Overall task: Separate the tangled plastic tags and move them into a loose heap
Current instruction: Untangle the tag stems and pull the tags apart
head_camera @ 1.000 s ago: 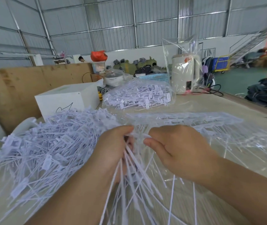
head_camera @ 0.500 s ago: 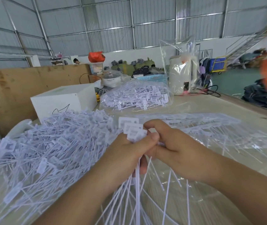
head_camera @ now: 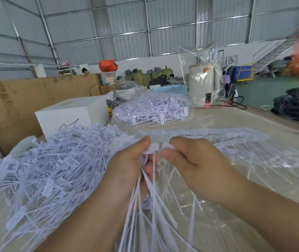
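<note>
While gripped: a bunch of tags [head_camera: 145, 193] is clamped in the left hand [head_camera: 127, 171] at frame centre; heads are pinched by the right hand [head_camera: 196, 160].
Advice: heads should be eased apart gently.
Heap: loose heap [head_camera: 50, 164] lies on the desk [head_camera: 254, 120], left of frame.

The left hand [head_camera: 127, 171] grips a bunch of thin white plastic tags [head_camera: 154, 206], and the right hand [head_camera: 196, 160] pinches their heads. A loose heap of white tags [head_camera: 50, 164] lies left on the table [head_camera: 254, 120].

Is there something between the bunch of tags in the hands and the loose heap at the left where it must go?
Nothing visible. The left hand and right hand grip the bunch of tags right beside the loose heap, with no object between them.
</note>
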Demonstrator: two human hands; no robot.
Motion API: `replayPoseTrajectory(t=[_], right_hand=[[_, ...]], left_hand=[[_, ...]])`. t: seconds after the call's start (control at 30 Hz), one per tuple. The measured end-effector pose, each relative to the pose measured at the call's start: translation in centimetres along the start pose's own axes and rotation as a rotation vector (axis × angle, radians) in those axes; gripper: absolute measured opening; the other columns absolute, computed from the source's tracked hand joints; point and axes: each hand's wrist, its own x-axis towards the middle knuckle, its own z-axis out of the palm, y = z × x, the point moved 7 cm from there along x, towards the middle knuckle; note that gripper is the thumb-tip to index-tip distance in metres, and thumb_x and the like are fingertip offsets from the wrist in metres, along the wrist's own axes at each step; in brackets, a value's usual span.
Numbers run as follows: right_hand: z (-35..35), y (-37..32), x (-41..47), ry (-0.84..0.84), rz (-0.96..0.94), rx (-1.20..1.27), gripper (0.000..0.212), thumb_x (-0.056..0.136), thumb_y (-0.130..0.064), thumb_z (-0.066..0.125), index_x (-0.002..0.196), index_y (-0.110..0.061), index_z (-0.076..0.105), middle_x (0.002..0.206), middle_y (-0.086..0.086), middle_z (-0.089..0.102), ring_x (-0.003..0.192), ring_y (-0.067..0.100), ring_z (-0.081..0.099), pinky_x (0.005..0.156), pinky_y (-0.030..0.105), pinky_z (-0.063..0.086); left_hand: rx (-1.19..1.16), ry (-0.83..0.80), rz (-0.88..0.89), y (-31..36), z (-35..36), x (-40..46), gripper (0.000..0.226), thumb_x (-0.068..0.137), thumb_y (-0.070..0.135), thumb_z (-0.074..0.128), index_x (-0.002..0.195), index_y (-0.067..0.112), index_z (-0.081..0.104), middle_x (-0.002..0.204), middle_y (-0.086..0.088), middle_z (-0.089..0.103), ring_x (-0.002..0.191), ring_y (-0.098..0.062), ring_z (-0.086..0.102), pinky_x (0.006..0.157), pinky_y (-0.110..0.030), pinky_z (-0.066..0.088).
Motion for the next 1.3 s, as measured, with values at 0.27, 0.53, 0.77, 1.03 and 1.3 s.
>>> replayPoseTrajectory(t=[0.27, 0.53, 0.77, 1.03, 1.3], right_hand=[[-1.3, 1.2, 0.3, 0.023, 0.091, 0.567, 0.029, 0.086, -0.050, 0.055, 0.087, -0.022, 0.051, 0.058, 0.000, 0.034, 0.043, 0.010, 0.027, 0.040, 0.021, 0.025], [1.8, 0.9, -0.5, -0.221, 0.131, 0.368, 0.052, 0.081, -0.064, 0.044, 0.126, -0.039, 0.040, 0.092, 0.032, 0.059, 0.084, 0.042, 0.059, 0.081, 0.053, 0.048], [2.5, 1.0, -0.8, -0.312, 0.099, 0.322, 0.063, 0.084, -0.059, 0.044, 0.140, -0.034, 0.030, 0.088, -0.003, 0.071, 0.081, 0.013, 0.066, 0.075, 0.028, 0.051], [2.3, 2.1, -0.4, -0.338, 0.191, 0.401, 0.039, 0.083, -0.053, 0.058, 0.069, -0.016, 0.056, 0.063, 0.003, 0.050, 0.058, 0.021, 0.046, 0.058, 0.042, 0.038], [2.4, 1.2, -0.5, -0.290, 0.129, 0.459, 0.039, 0.093, -0.046, 0.057, 0.070, -0.015, 0.057, 0.063, 0.011, 0.047, 0.058, 0.027, 0.040, 0.056, 0.039, 0.037]], left_hand=[[0.346, 0.032, 0.016, 0.8, -1.5, 0.1, 0.050, 0.075, 0.058, 0.064, 0.057, 0.011, 0.071, 0.052, -0.005, 0.053, 0.038, -0.015, 0.046, 0.040, -0.022, 0.037], [0.364, -0.177, 0.058, 0.1, 1.9, -1.7, 0.037, 0.097, 0.032, 0.050, 0.072, 0.005, 0.058, 0.044, 0.003, 0.056, 0.035, -0.007, 0.052, 0.037, -0.013, 0.040], [0.251, -0.231, -0.087, -1.0, 1.8, -1.7, 0.029, 0.080, 0.035, 0.061, 0.066, 0.010, 0.065, 0.046, -0.004, 0.057, 0.037, -0.013, 0.055, 0.036, -0.018, 0.041], [0.192, -0.070, 0.015, 0.4, 0.3, -1.0, 0.022, 0.070, 0.030, 0.069, 0.056, 0.014, 0.068, 0.049, -0.009, 0.052, 0.036, -0.014, 0.047, 0.036, -0.018, 0.037], [0.271, -0.051, 0.097, 0.4, 0.5, -0.9, 0.016, 0.055, 0.032, 0.077, 0.055, 0.018, 0.070, 0.047, -0.005, 0.051, 0.036, -0.012, 0.044, 0.036, -0.018, 0.035]])
